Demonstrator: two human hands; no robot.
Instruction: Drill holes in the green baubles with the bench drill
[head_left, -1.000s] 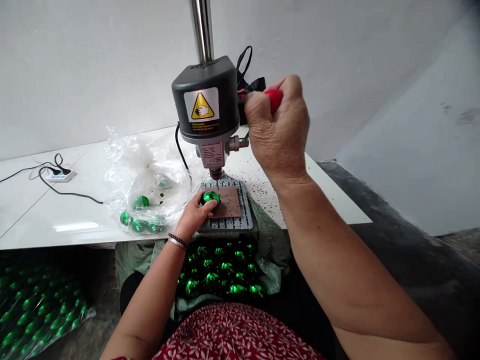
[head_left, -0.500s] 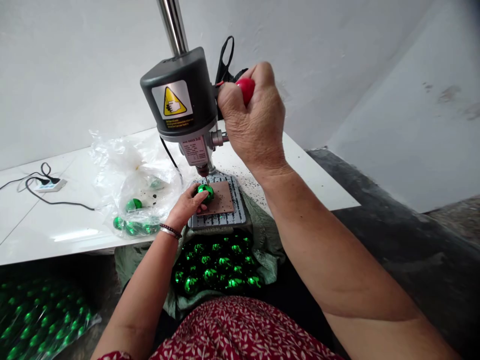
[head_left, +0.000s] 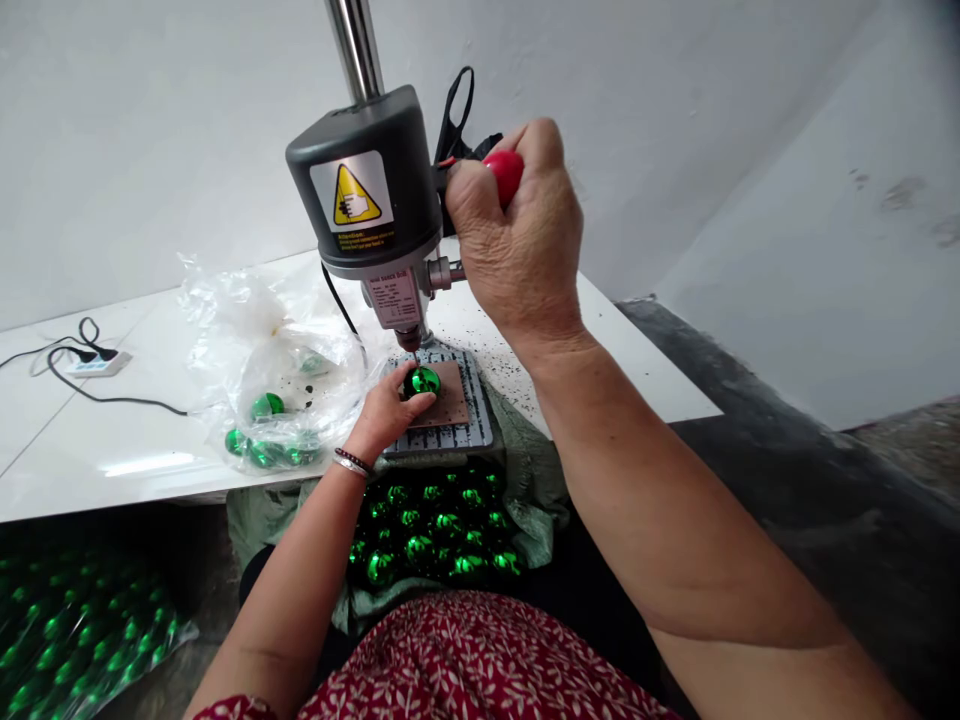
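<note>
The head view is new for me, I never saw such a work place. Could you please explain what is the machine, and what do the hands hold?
This picture comes from a camera on the person's head, looking forward and down, so the arms are the person's own; there is no robot. The black and grey machine is a small bench drill, standing on the white table. The right hand grips its red knob. The left hand holds a shiny green ball over a brown board, close under the drill; whether the bit touches it, I cannot tell. Left of the drill lies a clear bag with more green balls, and farther left a power strip.
</note>
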